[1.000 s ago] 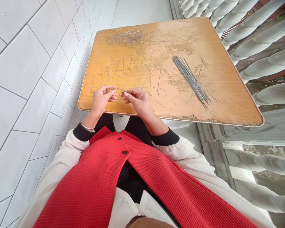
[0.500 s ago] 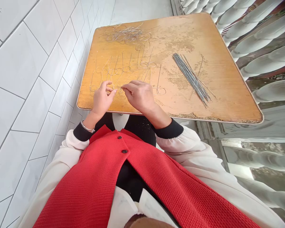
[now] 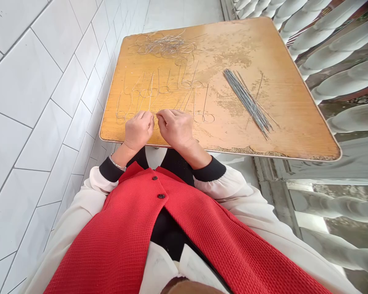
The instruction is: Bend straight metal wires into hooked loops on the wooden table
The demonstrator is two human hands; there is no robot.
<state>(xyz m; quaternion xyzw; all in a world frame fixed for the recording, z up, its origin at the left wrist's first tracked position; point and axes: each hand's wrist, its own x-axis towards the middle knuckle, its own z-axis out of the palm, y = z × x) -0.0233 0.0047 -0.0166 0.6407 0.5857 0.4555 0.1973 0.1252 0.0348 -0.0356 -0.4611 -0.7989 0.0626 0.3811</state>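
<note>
Close to the table's near edge, my left hand (image 3: 139,130) is closed with its fingers curled round a thin wire (image 3: 151,90), which sticks up from the fingertips. Right beside it, my right hand (image 3: 176,127) is closed too, thumb and forefinger pinched at the same wire between the two hands. The pinched part of the wire is mostly hidden by the fingers. Several bent wires with a loop and straight legs lie in rows beyond the hands, among them one looped wire (image 3: 204,118) just right of my right hand.
A bundle of straight grey wires (image 3: 248,102) lies on the right of the wooden table (image 3: 300,134). At the far left is a tangled heap of looped wires (image 3: 167,45). A tiled wall (image 3: 58,110) borders the left side, and a white balustrade (image 3: 334,61) the right.
My left hand has turned over and its fingers have curled in round the wire, which now points upward. My right hand has shifted slightly left, closer to it.
</note>
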